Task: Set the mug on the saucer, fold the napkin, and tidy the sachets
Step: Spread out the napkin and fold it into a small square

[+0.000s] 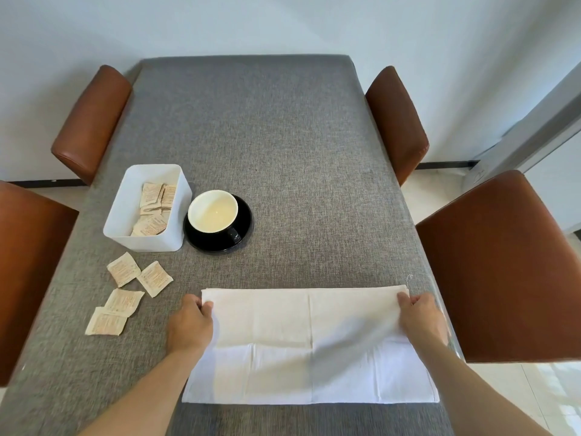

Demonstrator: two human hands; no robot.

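A white napkin (311,350) lies near the table's front edge, its far part folded over towards me. My left hand (190,325) pinches the fold's left corner and my right hand (421,319) pinches its right corner. A black mug (215,215) with a cream inside stands on a black saucer (243,225), handle towards me. Several beige sachets (125,291) lie loose on the table left of the napkin. More sachets lie in a white plastic box (147,209) beside the saucer.
A grey cloth covers the table (267,136). Brown leather chairs stand around it: two on the left (91,121) (28,272) and two on the right (396,121) (503,265). A white wall is behind.
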